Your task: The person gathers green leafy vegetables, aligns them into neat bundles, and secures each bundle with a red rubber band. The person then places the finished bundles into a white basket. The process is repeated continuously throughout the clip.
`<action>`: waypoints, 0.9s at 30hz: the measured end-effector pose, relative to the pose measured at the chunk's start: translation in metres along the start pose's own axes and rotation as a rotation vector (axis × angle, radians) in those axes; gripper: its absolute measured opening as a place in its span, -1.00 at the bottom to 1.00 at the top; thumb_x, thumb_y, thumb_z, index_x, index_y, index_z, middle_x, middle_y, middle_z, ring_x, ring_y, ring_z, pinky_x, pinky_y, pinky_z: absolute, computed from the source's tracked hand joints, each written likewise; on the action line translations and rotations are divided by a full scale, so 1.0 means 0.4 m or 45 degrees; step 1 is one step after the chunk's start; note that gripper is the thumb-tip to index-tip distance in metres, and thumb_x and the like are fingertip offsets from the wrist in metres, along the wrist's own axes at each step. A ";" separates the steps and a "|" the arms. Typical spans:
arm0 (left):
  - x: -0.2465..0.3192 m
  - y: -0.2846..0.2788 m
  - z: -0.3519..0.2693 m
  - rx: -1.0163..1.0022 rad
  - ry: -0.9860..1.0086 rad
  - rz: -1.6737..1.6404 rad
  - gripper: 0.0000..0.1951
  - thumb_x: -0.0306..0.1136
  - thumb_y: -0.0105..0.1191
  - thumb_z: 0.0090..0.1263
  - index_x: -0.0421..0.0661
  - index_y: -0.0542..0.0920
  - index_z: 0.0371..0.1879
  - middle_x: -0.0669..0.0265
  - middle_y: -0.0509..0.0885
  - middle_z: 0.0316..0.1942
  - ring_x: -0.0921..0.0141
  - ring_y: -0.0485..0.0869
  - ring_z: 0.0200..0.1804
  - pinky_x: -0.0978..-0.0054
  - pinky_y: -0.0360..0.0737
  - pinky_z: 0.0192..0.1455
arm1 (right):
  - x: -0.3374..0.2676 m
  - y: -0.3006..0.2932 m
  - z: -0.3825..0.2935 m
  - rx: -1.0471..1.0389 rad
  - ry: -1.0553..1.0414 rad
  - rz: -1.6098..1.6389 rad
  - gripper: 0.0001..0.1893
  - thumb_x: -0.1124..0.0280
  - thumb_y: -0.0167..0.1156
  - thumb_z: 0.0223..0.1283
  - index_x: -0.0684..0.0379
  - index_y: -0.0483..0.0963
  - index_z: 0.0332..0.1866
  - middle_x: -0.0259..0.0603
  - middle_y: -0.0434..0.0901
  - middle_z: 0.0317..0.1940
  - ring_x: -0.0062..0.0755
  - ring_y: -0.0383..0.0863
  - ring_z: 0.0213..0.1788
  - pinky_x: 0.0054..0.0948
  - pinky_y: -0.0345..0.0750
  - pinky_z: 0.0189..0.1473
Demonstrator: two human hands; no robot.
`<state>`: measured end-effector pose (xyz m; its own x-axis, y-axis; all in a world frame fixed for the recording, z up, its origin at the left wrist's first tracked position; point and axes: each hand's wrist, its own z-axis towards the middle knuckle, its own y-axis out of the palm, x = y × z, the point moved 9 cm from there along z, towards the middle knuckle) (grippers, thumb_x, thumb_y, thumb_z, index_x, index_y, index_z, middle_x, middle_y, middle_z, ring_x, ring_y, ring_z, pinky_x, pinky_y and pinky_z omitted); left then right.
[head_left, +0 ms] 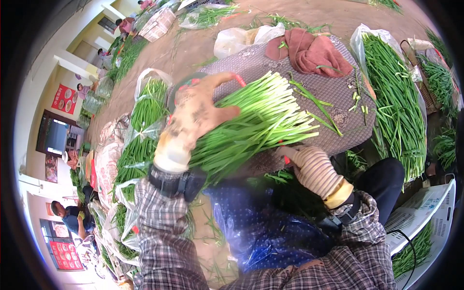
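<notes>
A thick bunch of green garlic chives (253, 112) lies across the patterned cushioned surface (337, 98), its pale cut ends towards the right. My left hand (199, 105), in a soiled tan glove, is over the leafy left side of the bunch, thumb and fingers spread; whether its palm touches the leaves is hidden. My right hand (311, 166), in a striped glove with bare fingertips, is at the near edge of the bunch below the pale ends. Its fingers are partly hidden, and a bit of red shows by them. Loose leaves (319, 105) and short cut pieces lie to the right.
A reddish cloth (311, 50) lies on the far side of the surface. Bagged chives stand left (145, 123) and right (395, 105). A white plastic crate (420, 206) is at lower right, near my knee. Several other people sit farther left, one a person in dark blue (72, 217).
</notes>
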<state>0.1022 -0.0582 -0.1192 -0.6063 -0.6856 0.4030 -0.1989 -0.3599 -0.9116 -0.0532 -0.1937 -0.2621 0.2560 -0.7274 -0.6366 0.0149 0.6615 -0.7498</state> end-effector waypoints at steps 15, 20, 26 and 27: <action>-0.191 0.251 -0.167 -0.149 -0.227 0.318 0.38 0.06 0.60 -0.21 -0.08 -0.05 0.61 -0.02 0.12 0.58 -0.06 0.00 0.63 -0.14 -0.07 0.62 | -0.126 0.006 0.232 0.108 0.072 -0.346 -0.61 0.22 0.36 0.14 0.10 0.56 0.06 -0.05 0.62 -0.30 0.05 0.64 -0.24 -0.06 0.55 -0.20; -0.197 0.263 -0.173 0.009 -0.202 0.143 0.35 -0.02 0.57 -0.16 -0.15 -0.08 0.59 0.02 0.17 0.55 -0.03 0.06 0.62 -0.17 -0.05 0.61 | -0.128 0.075 0.279 -0.173 0.048 -0.456 -0.50 0.01 0.40 0.07 0.13 0.59 0.02 -0.05 0.65 -0.29 0.01 0.66 -0.23 -0.07 0.55 -0.18; -0.210 0.264 -0.186 0.107 -0.147 0.085 0.41 -0.03 0.62 -0.22 -0.17 -0.12 0.59 0.04 0.17 0.56 -0.02 0.07 0.61 -0.15 -0.04 0.61 | -0.119 0.092 0.307 -0.128 0.035 -0.401 -0.69 0.09 0.35 0.13 0.11 0.67 -0.20 -0.02 0.66 -0.36 0.04 0.67 -0.22 -0.04 0.56 -0.16; -0.213 0.262 -0.189 0.102 -0.166 0.086 0.44 0.00 0.63 -0.23 -0.18 -0.14 0.60 0.03 0.16 0.56 0.00 0.08 0.61 -0.12 -0.04 0.62 | -0.111 0.084 0.310 -0.088 0.041 -0.378 -0.73 0.12 0.34 0.15 0.11 0.68 -0.24 -0.01 0.66 -0.37 0.05 0.67 -0.23 -0.04 0.56 -0.16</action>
<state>0.0748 0.0104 -0.2553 -0.5102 -0.7844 0.3528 -0.0961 -0.3556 -0.9297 0.0559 -0.1166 -0.2366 0.2198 -0.8933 -0.3921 0.0184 0.4056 -0.9139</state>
